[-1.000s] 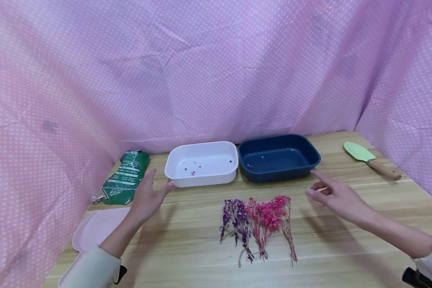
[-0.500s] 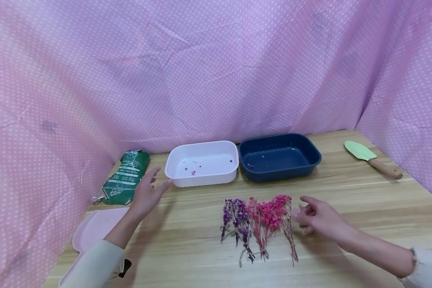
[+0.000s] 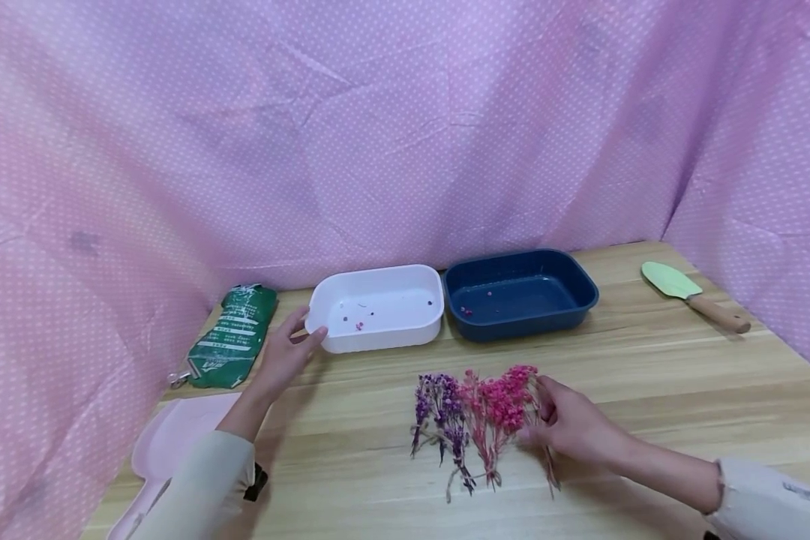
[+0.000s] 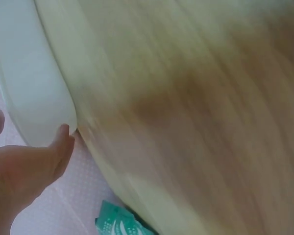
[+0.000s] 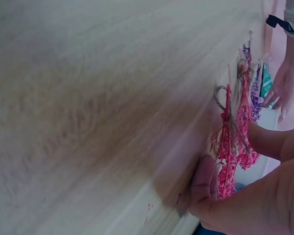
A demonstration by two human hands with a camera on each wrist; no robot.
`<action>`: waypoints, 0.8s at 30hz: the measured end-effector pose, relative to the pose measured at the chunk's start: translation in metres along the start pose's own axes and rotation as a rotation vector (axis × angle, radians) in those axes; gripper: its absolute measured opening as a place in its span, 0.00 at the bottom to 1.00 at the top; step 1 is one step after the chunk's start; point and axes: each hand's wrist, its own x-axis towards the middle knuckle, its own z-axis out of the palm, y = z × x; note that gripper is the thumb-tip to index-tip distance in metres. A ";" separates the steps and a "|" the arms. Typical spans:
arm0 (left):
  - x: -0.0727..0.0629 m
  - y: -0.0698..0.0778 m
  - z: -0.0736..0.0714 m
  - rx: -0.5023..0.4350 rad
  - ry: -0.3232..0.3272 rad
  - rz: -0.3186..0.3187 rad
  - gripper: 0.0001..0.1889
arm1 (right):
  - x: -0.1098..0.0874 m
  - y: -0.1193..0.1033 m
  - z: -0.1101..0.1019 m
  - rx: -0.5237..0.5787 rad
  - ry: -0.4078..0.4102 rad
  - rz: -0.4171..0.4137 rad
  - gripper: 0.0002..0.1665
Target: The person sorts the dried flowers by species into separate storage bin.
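Note:
My left hand (image 3: 286, 358) is at the left end of the white tub (image 3: 385, 340), fingers and thumb spread about its front corner. The left wrist view shows the thumb against the tub wall (image 4: 39, 98). On the wooden table lie dried flower bunches with twine-tied stems: a purple one (image 3: 442, 401) at left, pink ones (image 3: 502, 397) at right. My right hand (image 3: 577, 426) is around the rightmost pink flower bunch (image 5: 227, 161), its thumb on one side and fingers on the other. The fingers partly hide that bunch.
A navy tub (image 3: 523, 330) stands right of the white one. Both hold tiny flower bits. A green-bladed trowel (image 3: 695, 295) lies far right. At left are a green bag (image 3: 232, 337) and a pale pink board (image 3: 182, 431). Pink dotted cloth (image 3: 378, 135) hangs behind.
My right hand has left the navy tub's corner and come down and left onto the rightmost pink bunch. My left hand has shifted slightly right, closer to the white tub.

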 end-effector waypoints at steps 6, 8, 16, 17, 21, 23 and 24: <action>0.003 -0.004 0.002 -0.041 -0.040 -0.022 0.36 | 0.001 0.000 0.003 -0.099 0.040 -0.054 0.22; 0.004 -0.005 0.002 -0.053 -0.041 -0.026 0.36 | 0.000 0.001 0.002 -0.126 0.048 -0.069 0.21; 0.006 -0.008 0.003 -0.063 -0.042 -0.053 0.36 | 0.005 0.008 -0.014 -0.091 0.027 -0.020 0.31; 0.007 -0.008 0.003 -0.064 -0.042 -0.056 0.36 | 0.005 0.007 -0.017 -0.056 0.020 0.012 0.33; 0.006 -0.006 0.003 -0.056 -0.045 -0.065 0.36 | 0.004 0.004 -0.031 0.068 0.022 0.063 0.34; 0.006 -0.005 0.002 -0.052 -0.046 -0.070 0.36 | 0.004 0.000 -0.039 0.129 0.018 0.058 0.35; 0.005 -0.005 0.002 -0.051 -0.047 -0.073 0.35 | 0.004 -0.002 -0.042 0.158 0.015 0.050 0.35</action>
